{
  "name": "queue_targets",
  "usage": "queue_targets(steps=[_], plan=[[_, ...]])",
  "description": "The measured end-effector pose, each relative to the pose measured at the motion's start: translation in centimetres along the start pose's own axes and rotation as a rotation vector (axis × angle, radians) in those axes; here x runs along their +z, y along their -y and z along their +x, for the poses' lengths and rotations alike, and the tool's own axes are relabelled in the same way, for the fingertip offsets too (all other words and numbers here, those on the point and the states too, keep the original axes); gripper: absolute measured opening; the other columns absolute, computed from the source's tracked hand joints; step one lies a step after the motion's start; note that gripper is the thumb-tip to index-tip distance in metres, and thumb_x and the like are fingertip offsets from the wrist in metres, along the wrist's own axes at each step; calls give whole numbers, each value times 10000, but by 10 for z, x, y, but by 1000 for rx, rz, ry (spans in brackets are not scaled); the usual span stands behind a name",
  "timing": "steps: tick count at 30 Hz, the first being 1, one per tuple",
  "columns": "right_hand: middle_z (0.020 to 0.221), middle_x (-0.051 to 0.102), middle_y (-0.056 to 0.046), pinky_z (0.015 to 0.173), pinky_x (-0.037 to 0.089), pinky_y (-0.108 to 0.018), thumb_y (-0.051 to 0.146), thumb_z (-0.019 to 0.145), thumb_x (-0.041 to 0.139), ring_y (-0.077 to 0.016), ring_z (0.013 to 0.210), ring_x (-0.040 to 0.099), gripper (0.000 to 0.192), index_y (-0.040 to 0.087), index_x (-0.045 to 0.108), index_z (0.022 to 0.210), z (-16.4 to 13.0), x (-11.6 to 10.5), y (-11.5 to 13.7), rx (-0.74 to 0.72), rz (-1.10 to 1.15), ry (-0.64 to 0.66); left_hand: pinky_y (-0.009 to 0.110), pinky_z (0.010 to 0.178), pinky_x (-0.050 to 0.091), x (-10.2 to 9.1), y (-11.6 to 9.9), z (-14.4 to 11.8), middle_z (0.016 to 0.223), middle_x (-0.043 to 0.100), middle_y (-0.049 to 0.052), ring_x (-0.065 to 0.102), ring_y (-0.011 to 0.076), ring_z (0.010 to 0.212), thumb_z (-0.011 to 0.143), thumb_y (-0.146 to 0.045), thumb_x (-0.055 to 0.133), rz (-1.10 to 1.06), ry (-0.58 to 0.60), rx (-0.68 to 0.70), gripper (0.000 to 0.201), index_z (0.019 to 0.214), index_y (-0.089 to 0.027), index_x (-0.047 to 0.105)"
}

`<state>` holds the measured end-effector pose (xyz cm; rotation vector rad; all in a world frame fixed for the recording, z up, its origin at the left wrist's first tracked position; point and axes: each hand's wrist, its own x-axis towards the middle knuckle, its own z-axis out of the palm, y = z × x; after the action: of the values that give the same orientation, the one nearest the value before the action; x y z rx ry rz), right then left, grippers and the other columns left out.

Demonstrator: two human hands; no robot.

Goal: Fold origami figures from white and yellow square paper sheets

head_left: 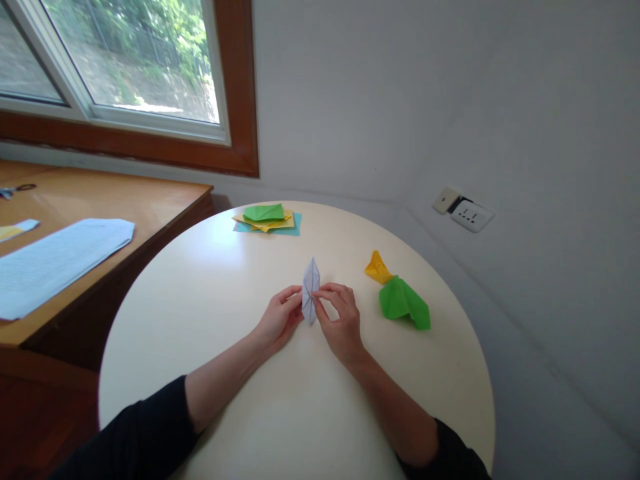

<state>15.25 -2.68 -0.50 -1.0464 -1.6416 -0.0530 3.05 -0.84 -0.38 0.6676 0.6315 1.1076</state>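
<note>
**Pale lilac paper, pinched between both your hands on a round table**

Pale lilac paper [311, 289], folded into a long narrow diamond with a point at each end, lies near the middle of a cream round table [210, 293]. Its upper point aims away from you, toward the wall.

Your left hand [278, 319] rests on the table to the left of the paper, fingers curled, with the fingertips closed on the paper's left edge. Your right hand [340, 320] sits on the other side, thumb and forefinger pinching the right edge at about the middle of the diamond. Both forearms reach in from the bottom, in dark sleeves pushed back from the wrists.

To the right of your right hand, near but apart from it, lie a folded green paper piece [403, 303] and a smaller yellow folded piece [377, 267], touching each other. At the far edge of the table sits a flat stack of coloured sheets [267, 219], green on top, then yellow, then blue.

A wooden desk [125, 197] to the left holds a white printed sheet [55, 261].
</note>
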Motion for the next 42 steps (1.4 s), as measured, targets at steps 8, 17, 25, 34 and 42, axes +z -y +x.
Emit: queue_targets(steps=[8, 17, 25, 34, 42], plan=[[854, 617, -46, 755, 491, -358, 119, 785, 539, -182, 849, 559, 160, 237, 633, 839, 1, -2, 2, 20, 31, -7, 214, 626, 432, -2, 0, 1, 686, 625, 27, 544, 98, 647, 625, -193, 700, -84, 66, -54, 132, 722, -113, 661], [872, 622, -48, 656, 483, -298, 119, 764, 557, -168, 841, 567, 146, 225, 630, 833, -1, -2, 3, 128, 167, 27, 207, 631, 447, -4, 0, 1, 715, 628, 43, 561, 107, 666, 660, -162, 673, -101, 136, -79, 91, 733, -113, 651], [837, 595, -43, 585, 452, -261, 95, 763, 536, -141, 736, 546, 163, 208, 626, 839, -2, -1, 2, 107, 153, 40, 209, 627, 452, -4, 1, 2, 688, 643, 43, 575, 103, 636, 656, -128, 669, -115, 98, -110, 73, 713, -105, 630], [720, 562, 5, 608, 446, -270, 111, 749, 523, -117, 581, 470, 163, 199, 540, 885, -2, -2, 2, 83, 22, 44, 213, 655, 450, -2, 0, 1, 707, 657, 61, 568, 107, 648, 661, -178, 680, -38, 109, -101, 118, 738, -89, 669], [686, 523, 13, 607, 417, -270, 95, 761, 488, -119, 583, 466, 113, 206, 510, 758, -1, -2, 1, 38, 53, 110, 211, 622, 430, -4, 1, 1, 672, 645, 54, 547, 103, 625, 666, -204, 686, -9, 148, -78, 115, 683, -92, 671]])
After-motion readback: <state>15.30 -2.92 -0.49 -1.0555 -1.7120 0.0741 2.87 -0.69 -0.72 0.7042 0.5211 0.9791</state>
